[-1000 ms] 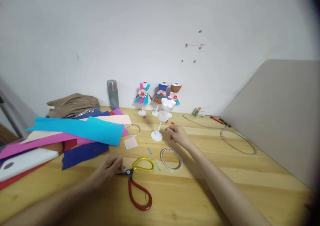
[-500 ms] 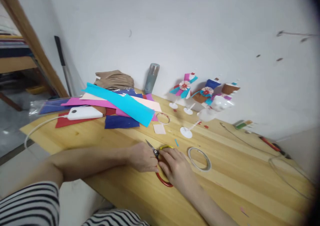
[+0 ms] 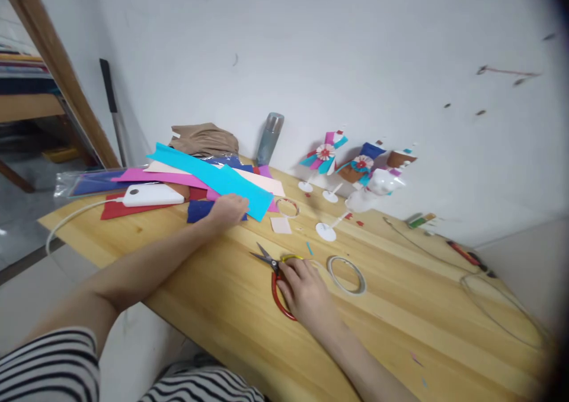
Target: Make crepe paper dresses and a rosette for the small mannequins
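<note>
My left hand [image 3: 227, 210] reaches over the paper pile, fingers curled together at the edges of the turquoise crepe paper strip [image 3: 208, 174] and the navy blue paper piece [image 3: 198, 211]. What lies under its fingertips is hidden. My right hand [image 3: 306, 289] is closed over the handles of the scissors [image 3: 274, 264], which have one red and one yellow loop. Their blades are spread and point away to the left, low over the wooden table [image 3: 222, 307]. A small pale pink paper square [image 3: 281, 225] lies beyond the blades.
Right of the scissors lies a tape roll [image 3: 347, 275], with another roll [image 3: 288, 207] farther back. Several decorated figures on white stands [image 3: 326, 231] line the wall. A bottle [image 3: 269, 139], a white power bank [image 3: 153, 195] with a cable, and a red-handled tool [image 3: 464, 252] are also present.
My left hand has left the scissors and moved forward and left to the paper pile. The scissor blades, nearly together before, are now apart. My right hand stays on the handles.
</note>
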